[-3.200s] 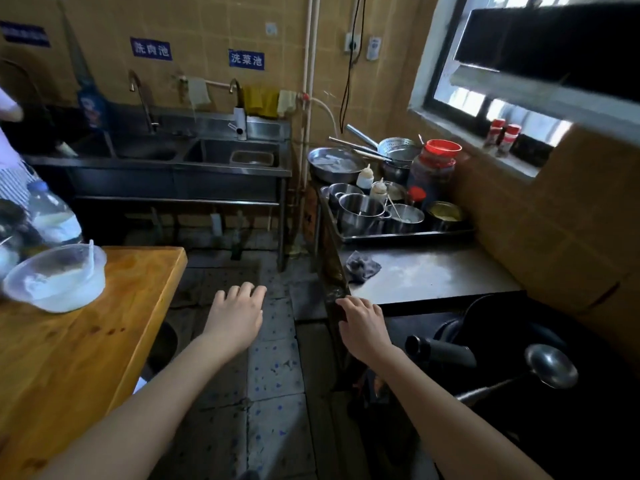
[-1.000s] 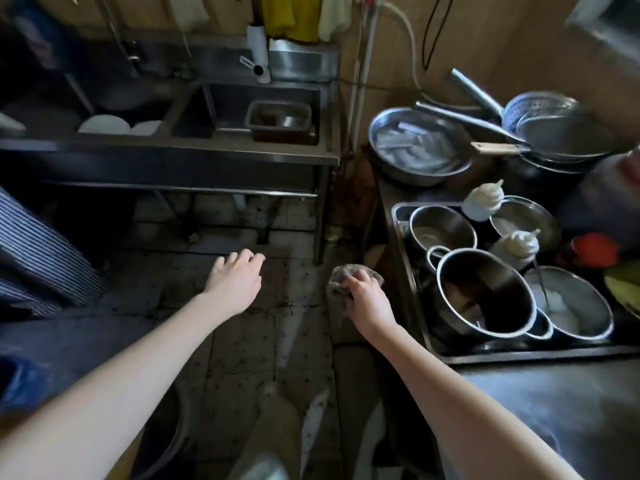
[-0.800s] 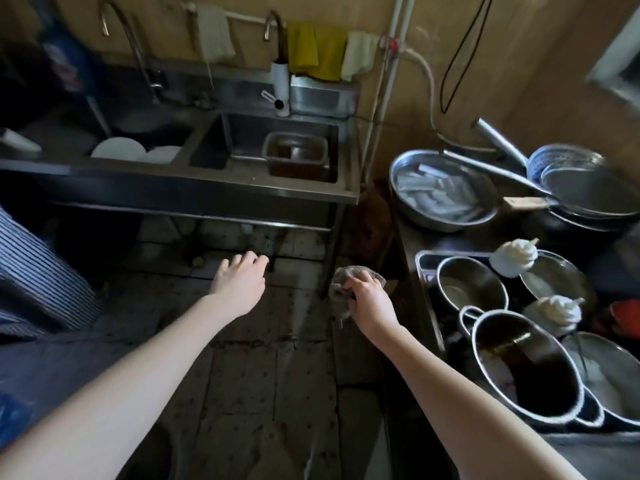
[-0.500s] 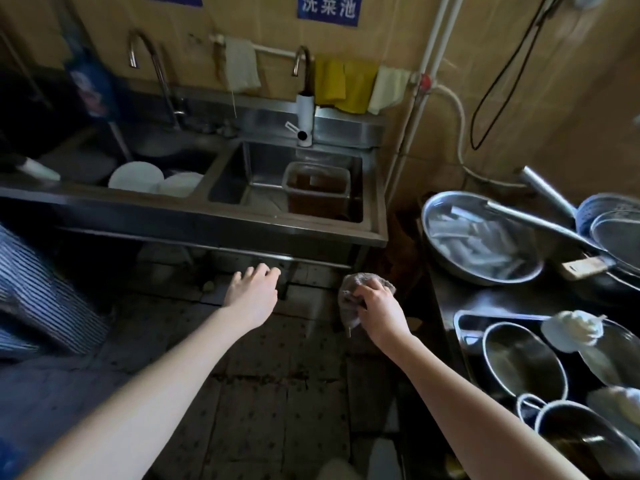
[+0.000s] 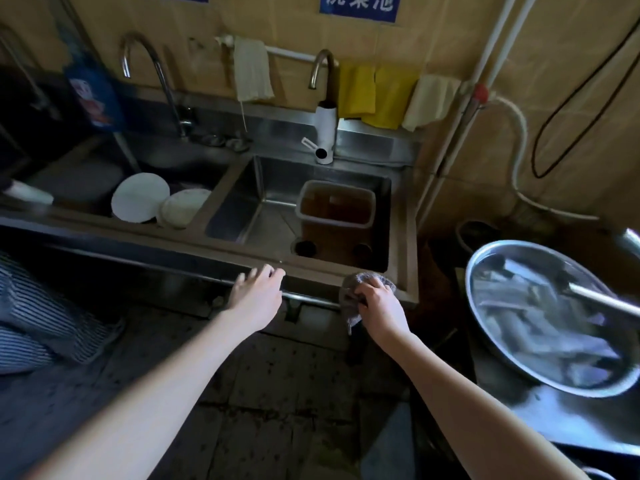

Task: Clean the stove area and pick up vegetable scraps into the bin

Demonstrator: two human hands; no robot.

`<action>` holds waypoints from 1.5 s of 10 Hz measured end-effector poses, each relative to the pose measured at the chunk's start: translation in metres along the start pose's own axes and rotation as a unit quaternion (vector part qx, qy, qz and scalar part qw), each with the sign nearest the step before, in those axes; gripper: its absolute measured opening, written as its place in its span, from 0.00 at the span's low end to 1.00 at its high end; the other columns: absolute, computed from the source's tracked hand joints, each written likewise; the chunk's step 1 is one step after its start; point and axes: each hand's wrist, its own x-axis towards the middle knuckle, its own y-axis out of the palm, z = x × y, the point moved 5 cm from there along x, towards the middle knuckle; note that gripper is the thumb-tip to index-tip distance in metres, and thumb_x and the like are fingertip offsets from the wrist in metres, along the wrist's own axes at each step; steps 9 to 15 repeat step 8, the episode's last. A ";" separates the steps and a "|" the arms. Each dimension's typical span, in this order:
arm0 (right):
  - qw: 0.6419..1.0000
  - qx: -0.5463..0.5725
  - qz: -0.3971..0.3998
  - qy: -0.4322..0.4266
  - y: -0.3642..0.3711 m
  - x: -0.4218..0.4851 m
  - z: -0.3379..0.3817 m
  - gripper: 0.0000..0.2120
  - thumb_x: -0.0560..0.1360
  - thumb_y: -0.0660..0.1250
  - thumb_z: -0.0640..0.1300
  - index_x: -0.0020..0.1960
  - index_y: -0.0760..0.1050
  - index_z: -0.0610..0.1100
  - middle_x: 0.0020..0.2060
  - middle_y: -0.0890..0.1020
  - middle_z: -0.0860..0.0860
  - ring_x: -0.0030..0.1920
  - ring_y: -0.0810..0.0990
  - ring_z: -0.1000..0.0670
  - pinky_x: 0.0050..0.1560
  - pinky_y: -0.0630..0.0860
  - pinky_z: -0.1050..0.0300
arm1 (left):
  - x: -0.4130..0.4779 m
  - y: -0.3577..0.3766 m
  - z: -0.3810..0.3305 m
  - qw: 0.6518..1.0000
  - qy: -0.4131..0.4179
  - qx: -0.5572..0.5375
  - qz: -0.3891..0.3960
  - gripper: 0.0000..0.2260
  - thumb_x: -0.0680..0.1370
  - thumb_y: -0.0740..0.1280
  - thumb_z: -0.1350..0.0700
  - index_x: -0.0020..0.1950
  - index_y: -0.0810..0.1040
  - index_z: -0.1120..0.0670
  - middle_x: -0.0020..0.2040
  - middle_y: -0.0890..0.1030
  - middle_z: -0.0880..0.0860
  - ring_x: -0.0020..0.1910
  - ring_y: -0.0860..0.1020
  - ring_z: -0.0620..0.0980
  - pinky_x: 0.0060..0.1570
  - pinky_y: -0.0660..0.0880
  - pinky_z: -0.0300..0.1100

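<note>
Right now the right hand (image 5: 379, 308) grips a bunched grey rag (image 5: 349, 289) at the sink's (image 5: 313, 273) front rim. Left hand (image 5: 258, 294) empty, fingers loosely spread, just beside. Basin and tap (image 5: 325, 136) straight ahead, right hand nearer; likely a rinse next.

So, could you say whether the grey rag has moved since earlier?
Yes: the rag left the stove-side worktop; the right hand now grips it at the sink's front rim.

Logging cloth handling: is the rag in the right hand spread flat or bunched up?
Bunched. The right hand grips the rag as a crumpled wad, one end hanging below the fist.
</note>
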 end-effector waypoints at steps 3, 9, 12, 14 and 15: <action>0.998 0.023 0.053 0.017 0.020 0.078 -0.024 0.16 0.74 0.62 0.34 0.61 0.76 0.43 0.61 0.74 0.47 0.57 0.73 0.43 0.52 0.77 0.49 | 0.069 0.019 -0.007 0.999 -0.013 -0.003 0.047 0.14 0.80 0.57 0.55 0.65 0.67 0.52 0.64 0.71 0.52 0.63 0.70 0.54 0.63 0.65 0.51; 0.995 -0.049 0.068 0.056 0.038 0.101 -0.033 0.20 0.76 0.64 0.45 0.67 0.69 0.49 0.67 0.71 0.50 0.62 0.71 0.45 0.56 0.75 0.51 | 0.122 0.021 0.011 0.997 0.038 -0.034 0.050 0.16 0.80 0.58 0.56 0.68 0.66 0.52 0.67 0.70 0.53 0.64 0.70 0.55 0.66 0.64 0.54; 0.995 -0.049 0.068 0.056 0.038 0.101 -0.033 0.20 0.76 0.64 0.45 0.67 0.69 0.49 0.67 0.71 0.50 0.62 0.71 0.45 0.56 0.75 0.51 | 0.122 0.021 0.011 0.997 0.038 -0.034 0.050 0.16 0.80 0.58 0.56 0.68 0.66 0.52 0.67 0.70 0.53 0.64 0.70 0.55 0.66 0.64 0.54; 0.995 -0.049 0.068 0.056 0.038 0.101 -0.033 0.20 0.76 0.64 0.45 0.67 0.69 0.49 0.67 0.71 0.50 0.62 0.71 0.45 0.56 0.75 0.51 | 0.122 0.021 0.011 0.997 0.038 -0.034 0.050 0.16 0.80 0.58 0.56 0.68 0.66 0.52 0.67 0.70 0.53 0.64 0.70 0.55 0.66 0.64 0.54; 0.995 -0.049 0.068 0.056 0.038 0.101 -0.033 0.20 0.76 0.64 0.45 0.67 0.69 0.49 0.67 0.71 0.50 0.62 0.71 0.45 0.56 0.75 0.51 | 0.122 0.021 0.011 0.997 0.038 -0.034 0.050 0.16 0.80 0.58 0.56 0.68 0.66 0.52 0.67 0.70 0.53 0.64 0.70 0.55 0.66 0.64 0.54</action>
